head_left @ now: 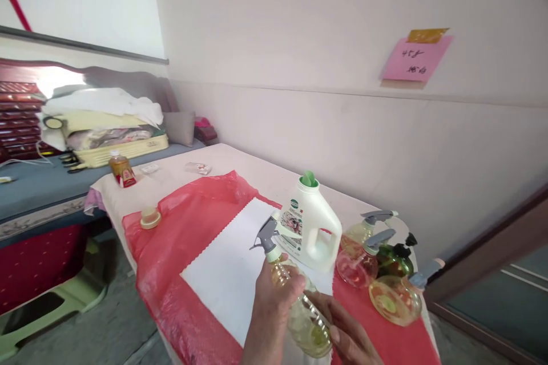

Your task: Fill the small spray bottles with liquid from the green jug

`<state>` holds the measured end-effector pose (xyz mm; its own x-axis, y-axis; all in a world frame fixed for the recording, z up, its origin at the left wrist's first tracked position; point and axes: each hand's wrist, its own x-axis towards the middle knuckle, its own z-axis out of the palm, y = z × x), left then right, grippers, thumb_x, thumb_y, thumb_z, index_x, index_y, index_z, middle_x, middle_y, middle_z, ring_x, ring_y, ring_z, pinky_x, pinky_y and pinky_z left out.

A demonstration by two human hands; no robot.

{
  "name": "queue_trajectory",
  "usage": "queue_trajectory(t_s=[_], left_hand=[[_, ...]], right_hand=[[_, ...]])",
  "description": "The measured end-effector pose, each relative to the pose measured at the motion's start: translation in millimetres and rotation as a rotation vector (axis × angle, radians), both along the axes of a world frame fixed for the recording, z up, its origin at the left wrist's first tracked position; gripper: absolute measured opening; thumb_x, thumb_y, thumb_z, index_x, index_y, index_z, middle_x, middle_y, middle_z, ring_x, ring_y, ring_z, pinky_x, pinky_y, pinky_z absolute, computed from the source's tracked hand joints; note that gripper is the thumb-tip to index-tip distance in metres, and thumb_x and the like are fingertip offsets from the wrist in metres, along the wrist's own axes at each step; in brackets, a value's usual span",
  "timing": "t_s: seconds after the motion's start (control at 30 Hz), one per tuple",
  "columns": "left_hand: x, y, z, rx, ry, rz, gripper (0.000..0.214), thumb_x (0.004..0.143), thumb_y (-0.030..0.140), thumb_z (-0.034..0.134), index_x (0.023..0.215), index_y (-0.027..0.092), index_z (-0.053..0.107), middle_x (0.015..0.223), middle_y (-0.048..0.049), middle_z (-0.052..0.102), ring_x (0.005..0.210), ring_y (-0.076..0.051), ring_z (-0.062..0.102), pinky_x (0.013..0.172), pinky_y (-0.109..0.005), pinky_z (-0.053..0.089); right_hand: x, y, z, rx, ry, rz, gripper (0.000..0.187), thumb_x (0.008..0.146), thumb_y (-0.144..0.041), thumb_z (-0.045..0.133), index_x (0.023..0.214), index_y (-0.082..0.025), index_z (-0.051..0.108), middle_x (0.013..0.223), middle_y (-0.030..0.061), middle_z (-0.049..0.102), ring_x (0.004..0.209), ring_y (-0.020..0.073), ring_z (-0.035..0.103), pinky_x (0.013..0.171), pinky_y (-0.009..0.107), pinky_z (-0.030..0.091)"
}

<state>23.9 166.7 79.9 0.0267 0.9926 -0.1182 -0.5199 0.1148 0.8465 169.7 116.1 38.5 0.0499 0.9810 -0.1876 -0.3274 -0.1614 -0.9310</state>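
**Bench layout, as my feed shows it**

A plastic sheet (180, 251) covers the near part of the bench (240, 162), and a cloth (226, 262) lies on the sheet's middle. A jug (312, 228) stands at the cloth's far right edge. Right of the jug is a cluster of bottles (377, 262), four I think, since they overlap. In front of the jug I see a sprayer (291, 291) over the cloth, the left hand (274, 302) around it and the right hand (349, 339) at its base. A lid (150, 218) sits on the sheet's left edge, with a small bottle (122, 170) behind it.
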Motion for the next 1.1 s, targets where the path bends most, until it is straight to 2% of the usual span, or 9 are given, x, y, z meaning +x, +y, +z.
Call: queue_trajectory(t_s=[0.17, 0.3, 0.43, 0.53, 0.67, 0.83, 0.93, 1.0, 1.1], left_hand=[[20.5, -15.9, -2.7, 0.070, 0.285, -0.090, 0.048, 0.063, 0.033, 0.077, 0.105, 0.020, 0.058, 0.086, -0.0025, 0.067, 0.081, -0.021, 0.065, 0.073, -0.030, 0.048], [38.6, -27.6, -7.4, 0.116, 0.778, -0.104, 0.049, 0.072, 0.035, 0.069, 0.116, 0.021, 0.054, 0.098, -0.0066, 0.069, 0.095, -0.027, 0.064, 0.081, -0.037, 0.048], [60.5, -33.6, -23.4, 0.310, 1.232, -0.031, 0.034, 0.077, 0.035, 0.061, 0.106, 0.017, 0.060, 0.094, -0.0117, 0.067, 0.091, -0.031, 0.063, 0.077, -0.041, 0.047], [74.7, -41.4, -31.4, 0.447, 1.352, -0.007, 0.026, 0.082, 0.032, 0.053, 0.100, 0.016, 0.063, 0.091, -0.0136, 0.066, 0.089, -0.032, 0.062, 0.078, -0.042, 0.046], [79.1, -50.1, -23.1, 0.389, 1.181, -0.149, 0.026, 0.077, 0.029, 0.059, 0.101, 0.019, 0.061, 0.093, -0.0099, 0.066, 0.092, -0.029, 0.062, 0.081, -0.040, 0.046], [61.8, -50.5, 5.4, 0.199, 0.653, -0.706, 0.046, 0.067, 0.021, 0.068, 0.112, 0.019, 0.058, 0.101, -0.0054, 0.066, 0.098, -0.026, 0.061, 0.086, -0.036, 0.045], [51.8, -51.0, 17.0, 0.127, 0.286, -0.977, 0.053, 0.062, 0.031, 0.074, 0.112, 0.017, 0.059, 0.096, -0.0054, 0.065, 0.090, -0.025, 0.062, 0.081, -0.035, 0.046], [49.9, -51.3, 19.1, 0.098, 0.268, -0.946, 0.056, 0.063, 0.038, 0.074, 0.113, 0.016, 0.058, 0.094, -0.0062, 0.065, 0.089, -0.026, 0.062, 0.078, -0.034, 0.046], [53.3, -48.5, 12.4, 0.112, 0.588, -0.652, 0.044, 0.072, 0.043, 0.067, 0.107, 0.019, 0.057, 0.094, -0.0067, 0.066, 0.094, -0.028, 0.062, 0.079, -0.036, 0.046]], right_hand=[[35.5, 4.5, 8.9, 0.152, -0.248, -0.017, 0.045, 0.077, -0.053, 0.068, 0.116, -0.030, 0.067, 0.128, 0.0095, 0.064, 0.122, 0.0307, 0.055, 0.106, 0.050, 0.041], [40.0, -2.9, 14.4, 0.247, -0.451, -0.145, 0.040, 0.079, -0.051, 0.066, 0.113, -0.029, 0.069, 0.120, 0.0076, 0.068, 0.119, 0.0284, 0.058, 0.103, 0.044, 0.043], [24.2, -11.6, 13.3, 0.229, -0.443, -0.190, 0.049, 0.076, -0.053, 0.068, 0.114, -0.022, 0.068, 0.099, 0.0069, 0.074, 0.095, 0.0252, 0.066, 0.084, 0.033, 0.052], [17.2, -15.0, 14.6, 0.155, -0.407, -0.291, 0.041, 0.076, -0.051, 0.068, 0.100, -0.018, 0.069, 0.081, 0.0039, 0.071, 0.077, 0.0201, 0.064, 0.071, 0.028, 0.050], [27.3, -19.0, 26.4, 0.184, -0.334, -0.301, 0.028, 0.075, -0.044, 0.069, 0.078, -0.016, 0.067, 0.070, -0.0001, 0.063, 0.069, 0.0148, 0.055, 0.066, 0.024, 0.044], [52.5, -28.9, 47.7, 0.255, -0.164, 0.023, 0.026, 0.070, -0.044, 0.075, 0.077, -0.019, 0.070, 0.076, -0.0007, 0.060, 0.076, 0.0147, 0.053, 0.074, 0.026, 0.044], [58.2, -31.3, 53.2, 0.185, -0.066, 0.200, 0.033, 0.072, -0.049, 0.073, 0.087, -0.020, 0.071, 0.081, 0.0000, 0.061, 0.078, 0.0153, 0.054, 0.073, 0.027, 0.044], [54.3, -30.0, 51.8, 0.163, -0.076, 0.218, 0.036, 0.078, -0.052, 0.066, 0.087, -0.018, 0.070, 0.074, -0.0003, 0.059, 0.071, 0.0141, 0.054, 0.068, 0.027, 0.043], [38.7, -26.3, 44.5, 0.191, -0.261, -0.051, 0.037, 0.078, -0.051, 0.065, 0.092, -0.017, 0.067, 0.082, 0.0025, 0.063, 0.080, 0.0176, 0.057, 0.073, 0.029, 0.044]])
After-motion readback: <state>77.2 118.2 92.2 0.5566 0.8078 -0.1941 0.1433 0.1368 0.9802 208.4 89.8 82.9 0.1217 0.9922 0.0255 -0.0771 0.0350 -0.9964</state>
